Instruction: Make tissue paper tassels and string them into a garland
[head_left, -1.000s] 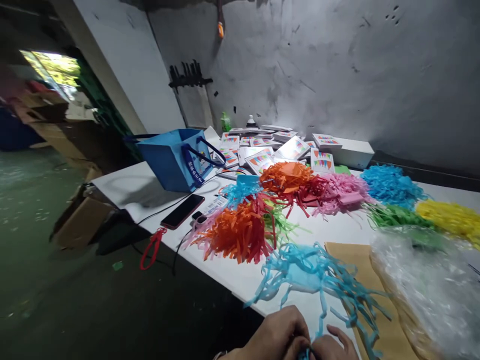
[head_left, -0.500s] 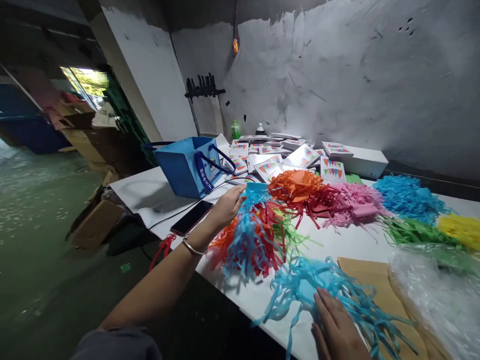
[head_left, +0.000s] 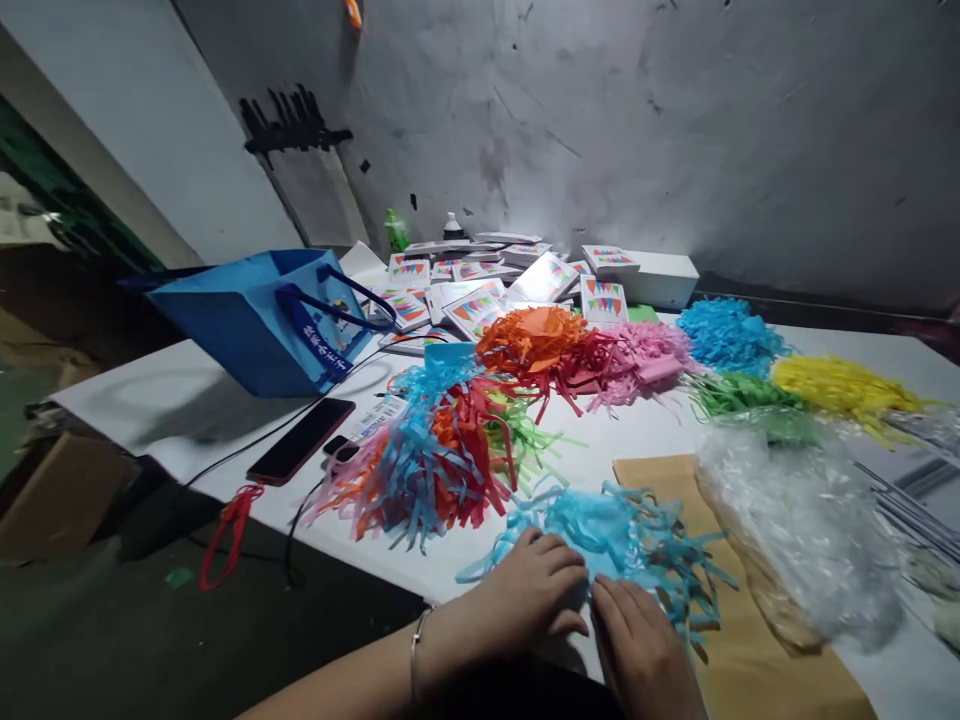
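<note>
the light blue fringe (head_left: 600,525) lies on the near part of the white tabletop (head_left: 615,437), its right end over the brown paper (head_left: 757,670). the left hand (head_left: 534,585) & the right hand (head_left: 637,635) are both at its near edge, w/ a small gap b/w them. the left fingers are bent; if either hand is clamped on the fringe, i cannot tell, bec. the undersides are hidden. on the right is crumpled clear plastic (head_left: 795,520), on the left a mixed-colour fringe pile (head_left: 450,450). behind: orange fringe (head_left: 536,340), pink fringe (head_left: 649,355), white packs (head_left: 544,278) w/ flag print.
</note>
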